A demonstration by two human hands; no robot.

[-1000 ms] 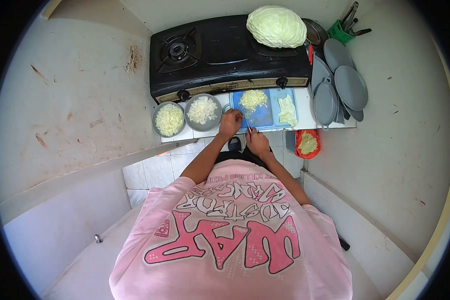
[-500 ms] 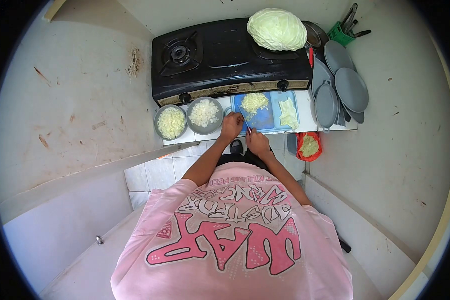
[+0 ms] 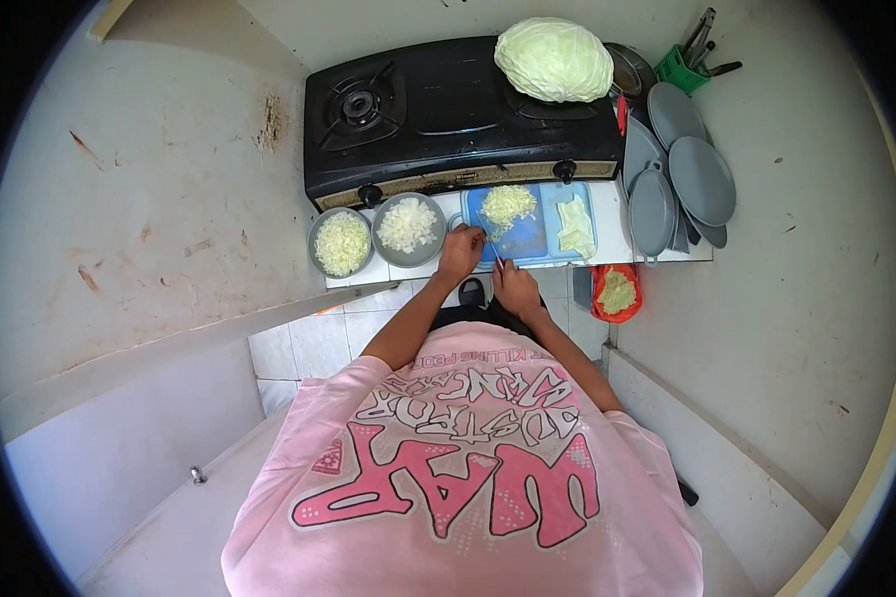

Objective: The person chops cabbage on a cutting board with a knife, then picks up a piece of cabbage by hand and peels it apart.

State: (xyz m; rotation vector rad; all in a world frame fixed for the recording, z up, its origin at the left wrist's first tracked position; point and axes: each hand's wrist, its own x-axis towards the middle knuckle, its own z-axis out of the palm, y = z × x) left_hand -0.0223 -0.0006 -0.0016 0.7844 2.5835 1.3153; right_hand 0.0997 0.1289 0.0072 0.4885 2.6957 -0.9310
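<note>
My right hand is closed on the handle of a knife, whose thin blade points up and left over the blue cutting board. Beside the blade, at the board's left edge, my left hand has its fingers pressed together; what they hold, if anything, is too small to make out. Chopped pale green cabbage lies in a pile on the board above my hands. Flat pieces of cabbage leaf rest on the board's right part.
Left of the board stand a bowl of white chopped pieces and a bowl of shredded cabbage. A cabbage head sits on the black stove. Grey pans lean at right, above a red bag.
The whole view has shifted very slightly. Both hands and the knife keep nearly the same place on the board.
</note>
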